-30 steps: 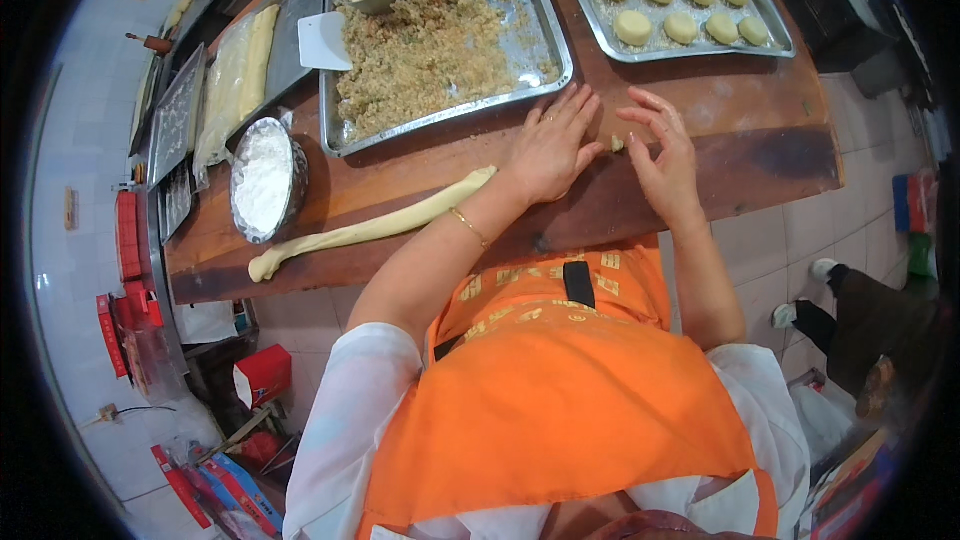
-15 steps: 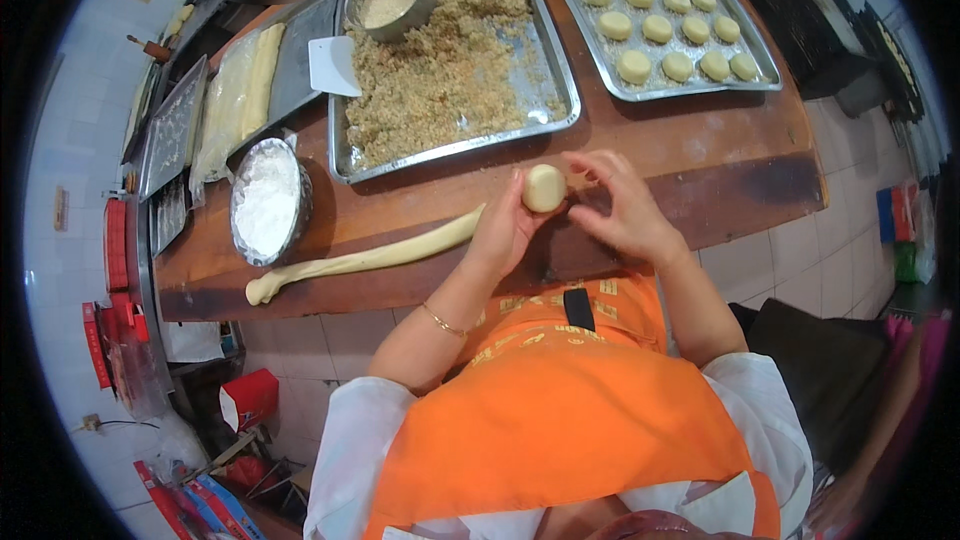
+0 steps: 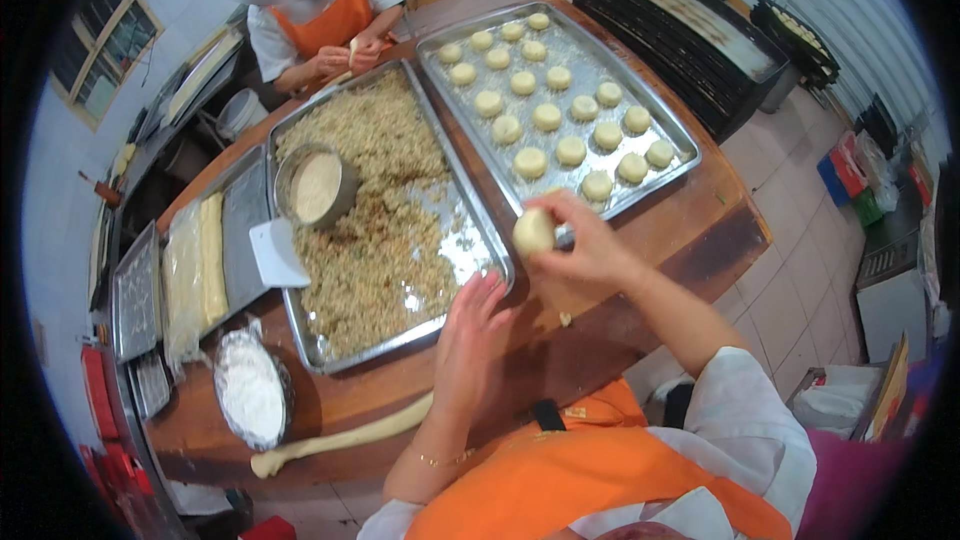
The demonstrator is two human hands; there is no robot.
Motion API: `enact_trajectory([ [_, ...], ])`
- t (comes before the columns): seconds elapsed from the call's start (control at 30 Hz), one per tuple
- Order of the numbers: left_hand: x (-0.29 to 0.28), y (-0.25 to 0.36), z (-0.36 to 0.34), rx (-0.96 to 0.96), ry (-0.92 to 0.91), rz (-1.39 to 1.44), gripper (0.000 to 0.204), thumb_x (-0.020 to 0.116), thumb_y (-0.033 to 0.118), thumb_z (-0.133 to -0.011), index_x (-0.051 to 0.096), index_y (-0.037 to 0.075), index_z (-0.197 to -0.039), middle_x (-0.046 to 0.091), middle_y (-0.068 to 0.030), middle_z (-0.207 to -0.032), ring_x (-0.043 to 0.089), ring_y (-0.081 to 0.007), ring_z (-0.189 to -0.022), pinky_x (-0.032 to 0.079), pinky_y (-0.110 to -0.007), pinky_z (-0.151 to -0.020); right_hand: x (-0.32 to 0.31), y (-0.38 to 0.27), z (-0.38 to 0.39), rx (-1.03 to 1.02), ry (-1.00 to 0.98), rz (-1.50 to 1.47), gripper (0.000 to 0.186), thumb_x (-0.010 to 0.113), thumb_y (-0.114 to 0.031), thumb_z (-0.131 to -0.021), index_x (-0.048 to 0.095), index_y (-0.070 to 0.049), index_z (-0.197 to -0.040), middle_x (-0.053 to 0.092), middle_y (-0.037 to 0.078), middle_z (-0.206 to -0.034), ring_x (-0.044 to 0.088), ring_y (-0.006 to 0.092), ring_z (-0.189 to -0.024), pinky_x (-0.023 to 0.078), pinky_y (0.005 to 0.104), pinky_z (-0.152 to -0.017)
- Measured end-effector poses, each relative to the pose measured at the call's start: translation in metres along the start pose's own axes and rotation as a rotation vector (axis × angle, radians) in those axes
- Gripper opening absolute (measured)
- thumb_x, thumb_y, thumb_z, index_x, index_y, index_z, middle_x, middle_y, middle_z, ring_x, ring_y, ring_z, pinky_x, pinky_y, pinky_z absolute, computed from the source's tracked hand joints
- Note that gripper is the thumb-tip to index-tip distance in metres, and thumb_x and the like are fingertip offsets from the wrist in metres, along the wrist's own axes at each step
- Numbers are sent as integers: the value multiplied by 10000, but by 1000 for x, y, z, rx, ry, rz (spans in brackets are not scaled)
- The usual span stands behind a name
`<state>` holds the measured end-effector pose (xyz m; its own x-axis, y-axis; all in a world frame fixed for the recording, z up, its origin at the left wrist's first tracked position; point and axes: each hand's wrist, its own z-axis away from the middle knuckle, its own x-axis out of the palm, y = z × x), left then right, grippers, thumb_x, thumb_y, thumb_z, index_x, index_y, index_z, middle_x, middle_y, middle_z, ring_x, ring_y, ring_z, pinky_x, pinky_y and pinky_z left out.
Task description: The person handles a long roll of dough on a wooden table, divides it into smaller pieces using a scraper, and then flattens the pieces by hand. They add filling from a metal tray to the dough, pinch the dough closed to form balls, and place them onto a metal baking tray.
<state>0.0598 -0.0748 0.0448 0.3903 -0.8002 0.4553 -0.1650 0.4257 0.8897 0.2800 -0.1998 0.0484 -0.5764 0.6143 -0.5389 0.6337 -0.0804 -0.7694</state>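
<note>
Between the fingers and thumb of my right hand (image 3: 592,248) is a smooth, pale round dough ball (image 3: 534,231), held just off the near edge of a metal tray (image 3: 690,162) bearing rows of flattened dough rounds (image 3: 546,118). My left hand (image 3: 474,335) holds nothing; its fingers stretch out beside the corner of a second metal tray (image 3: 470,295) spread with crumbly brown filling (image 3: 375,265). A long dough rope (image 3: 345,443) lies along the table's front edge, its right end by my left forearm.
A bowl of white flour (image 3: 252,390) stands at the left. In the filling tray sit a round metal tin (image 3: 345,185) and a white scraper (image 3: 278,253). Plastic-wrapped dough (image 3: 212,260) lies farther left. Across the table a co-worker in an orange apron (image 3: 335,10) handles dough.
My right hand has taken the dough ball from my left and carried it forward to the tray of rounds. My left hand is now free. The view has tilted up, showing the co-worker.
</note>
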Motion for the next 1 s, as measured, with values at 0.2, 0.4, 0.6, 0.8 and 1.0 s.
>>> enact_trajectory([
  [0.2, -29, 19, -2, 26, 196, -166, 557, 445, 426, -1059, 496, -33, -1371, 589, -189, -1343, 559, -320, -1271, 466, -425, -1025, -97, 157, -110, 362, 360, 193, 590, 790, -207, -796, 575, -105, -1335, 574, 155, -1231, 573, 306, -1173, 472, 404, -1013],
  [0.4, -51, 16, -2, 89, 360, -110, 441, 452, 344, -1066, 561, -46, -1244, 643, -185, -1192, 630, -284, -1125, 495, -381, -947, -150, 261, -181, 455, 453, 667, 577, 754, -224, -798, 580, -111, -1337, 577, 183, -1257, 558, 357, -1204, 460, 447, -1030],
  [0.6, -107, -21, 11, -108, 436, -72, 561, 494, 469, -1026, 545, -9, -1314, 628, -185, -1295, 581, -325, -1235, 422, -461, -1077, -147, 280, -205, 481, 297, 805, 507, 742, -182, -776, 646, -65, -1260, 605, 216, -1246, 582, 365, -1184, 475, 438, -1022],
  [0.8, -86, -12, -10, -78, 401, -91, 499, 483, 415, -1047, 561, -18, -1282, 637, -171, -1261, 600, -292, -1188, 440, -437, -1057, -143, 282, -213, 522, 261, 727, 538, 737, -160, -783, 628, -34, -1295, 610, 226, -1266, 587, 386, -1184, 487, 445, -1019],
  [1.0, -83, -8, -12, -60, 373, -63, 443, 484, 358, -1061, 568, -23, -1270, 644, -165, -1230, 608, -281, -1168, 447, -429, -1057, -138, 282, -212, 394, 177, 644, 534, 712, -69, -799, 617, -69, -1324, 605, 217, -1283, 545, 371, -1251, 435, 433, -1086],
])
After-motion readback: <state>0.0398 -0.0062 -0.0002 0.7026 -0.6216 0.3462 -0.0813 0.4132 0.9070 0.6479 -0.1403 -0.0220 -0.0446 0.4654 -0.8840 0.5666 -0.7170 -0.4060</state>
